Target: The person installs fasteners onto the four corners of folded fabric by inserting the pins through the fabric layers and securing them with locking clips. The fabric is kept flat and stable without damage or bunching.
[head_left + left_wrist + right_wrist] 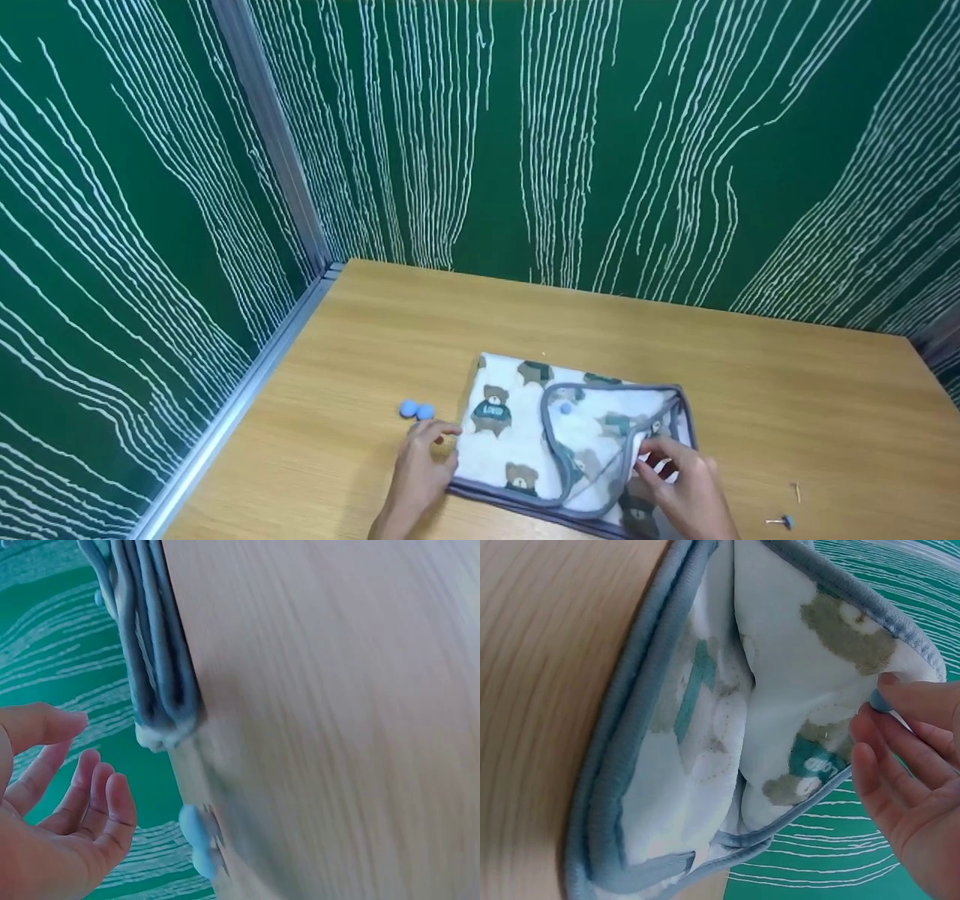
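A folded white blanket point(517, 435) with teddy bears and grey edging lies on the table, its right part turned over in loose flaps. A blue round head point(565, 409) sits on the upper flap. My right hand point(682, 480) is at the blanket's right side. In the right wrist view, thumb and fingers pinch a small blue-headed pin point(880, 701) against the raised flap point(780, 675); its shaft is hidden. My left hand point(424, 469) hovers by the blanket's left edge, fingers loosely bent and holding nothing. In the left wrist view its fingers point(79, 791) are apart from the blanket's folded layers point(154, 637).
Two blue-headed pins point(417, 410) lie left of the blanket, just beyond my left hand. Right of my right hand are a small pin-like piece point(797, 492) and another blue-headed pin point(786, 521). Green panels with white lines point(495, 150) stand behind and left of the wooden table point(390, 322).
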Available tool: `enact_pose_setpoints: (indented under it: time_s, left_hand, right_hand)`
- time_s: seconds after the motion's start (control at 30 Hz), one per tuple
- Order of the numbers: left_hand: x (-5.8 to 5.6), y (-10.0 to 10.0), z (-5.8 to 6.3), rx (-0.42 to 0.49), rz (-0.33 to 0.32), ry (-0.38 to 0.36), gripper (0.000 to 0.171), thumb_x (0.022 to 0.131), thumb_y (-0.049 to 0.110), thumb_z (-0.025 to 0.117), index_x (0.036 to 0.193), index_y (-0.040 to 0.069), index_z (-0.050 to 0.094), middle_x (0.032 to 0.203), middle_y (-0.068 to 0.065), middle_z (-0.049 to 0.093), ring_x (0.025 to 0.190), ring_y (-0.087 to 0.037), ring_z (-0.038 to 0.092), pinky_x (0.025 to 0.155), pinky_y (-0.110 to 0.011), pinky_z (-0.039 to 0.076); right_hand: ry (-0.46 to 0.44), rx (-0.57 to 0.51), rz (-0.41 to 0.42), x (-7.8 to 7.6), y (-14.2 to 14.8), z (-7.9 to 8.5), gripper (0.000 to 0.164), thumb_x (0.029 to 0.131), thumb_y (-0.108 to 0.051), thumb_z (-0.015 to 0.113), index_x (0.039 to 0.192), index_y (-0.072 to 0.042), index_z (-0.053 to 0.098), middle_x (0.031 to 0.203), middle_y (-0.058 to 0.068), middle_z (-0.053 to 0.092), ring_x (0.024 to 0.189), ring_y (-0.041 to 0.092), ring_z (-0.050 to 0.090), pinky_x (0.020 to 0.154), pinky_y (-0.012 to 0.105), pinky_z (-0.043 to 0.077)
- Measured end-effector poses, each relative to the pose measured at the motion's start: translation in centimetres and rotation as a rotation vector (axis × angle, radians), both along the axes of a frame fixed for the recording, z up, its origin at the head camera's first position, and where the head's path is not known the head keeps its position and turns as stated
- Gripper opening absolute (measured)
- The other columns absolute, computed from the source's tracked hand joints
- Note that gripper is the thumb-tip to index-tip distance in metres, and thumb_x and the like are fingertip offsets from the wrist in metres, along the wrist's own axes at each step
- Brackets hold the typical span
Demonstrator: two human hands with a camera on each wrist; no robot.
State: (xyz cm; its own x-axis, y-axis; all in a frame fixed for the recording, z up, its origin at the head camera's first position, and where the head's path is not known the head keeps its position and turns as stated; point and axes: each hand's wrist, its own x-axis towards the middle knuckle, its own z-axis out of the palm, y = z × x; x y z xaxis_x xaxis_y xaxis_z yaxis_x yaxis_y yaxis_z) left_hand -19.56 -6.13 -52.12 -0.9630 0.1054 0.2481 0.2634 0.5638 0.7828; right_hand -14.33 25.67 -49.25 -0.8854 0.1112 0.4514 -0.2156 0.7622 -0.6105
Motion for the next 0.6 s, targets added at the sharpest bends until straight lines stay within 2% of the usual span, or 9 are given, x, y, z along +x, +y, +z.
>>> enact_pose_setpoints:
  time_s: [0.17, 0.27, 0.4, 0.5, 0.6]
  left_hand:
    - [-0.5, -0.8, -0.5, 0.014, 0.063, -0.012, 0.030, 0.066, 0.001, 0.069, 0.094, 0.011, 0.064, 0.095, 0.002, 0.056, 0.087, -0.020, 0.052, 0.073, -0.031, 0.044]
    - [-0.7, -1.3, -0.7, 0.023, 0.087, -0.036, 0.033, 0.066, -0.002, 0.068, 0.096, 0.010, 0.063, 0.097, 0.000, 0.054, 0.089, -0.021, 0.052, 0.077, -0.033, 0.046]
    - [-1.1, -2.0, -0.8, 0.016, 0.111, -0.012, 0.035, 0.065, -0.004, 0.067, 0.097, 0.010, 0.063, 0.099, -0.001, 0.054, 0.092, -0.022, 0.051, 0.082, -0.035, 0.045]
    - [-1.3, -2.4, -0.9, -0.004, 0.152, -0.012, 0.035, 0.065, -0.003, 0.069, 0.097, 0.011, 0.063, 0.103, -0.002, 0.054, 0.098, -0.024, 0.049, 0.088, -0.039, 0.041]
    - [-1.4, -2.7, -1.0, -0.031, 0.205, -0.047, 0.034, 0.065, -0.001, 0.070, 0.096, 0.014, 0.064, 0.105, -0.003, 0.053, 0.103, -0.024, 0.046, 0.090, -0.041, 0.039]
  right_hand:
    - [-0.060, -0.005, -0.019, 0.0, -0.1, 0.3, 0.026, 0.060, 0.005, 0.072, 0.069, -0.017, 0.060, 0.057, -0.011, 0.052, 0.050, 0.004, 0.049, 0.047, 0.020, 0.044]
    - [-0.039, -0.008, -0.014, 0.0, -0.1, 0.2, 0.028, 0.060, 0.006, 0.072, 0.068, -0.018, 0.060, 0.056, -0.011, 0.052, 0.049, 0.003, 0.048, 0.046, 0.021, 0.044]
    - [-0.017, -0.011, -0.011, 0.0, -0.1, 0.0, 0.029, 0.059, 0.007, 0.072, 0.068, -0.019, 0.060, 0.056, -0.013, 0.052, 0.049, 0.003, 0.048, 0.046, 0.020, 0.044]
    - [0.004, -0.013, -0.003, 0.0, -0.1, -0.1, 0.030, 0.059, 0.007, 0.072, 0.068, -0.019, 0.060, 0.055, -0.013, 0.052, 0.048, 0.003, 0.048, 0.045, 0.019, 0.043]
    - [0.014, -0.019, 0.007, 0.0, -0.1, -0.2, 0.031, 0.059, 0.006, 0.072, 0.068, -0.020, 0.059, 0.055, -0.014, 0.051, 0.048, 0.003, 0.049, 0.046, 0.018, 0.043]
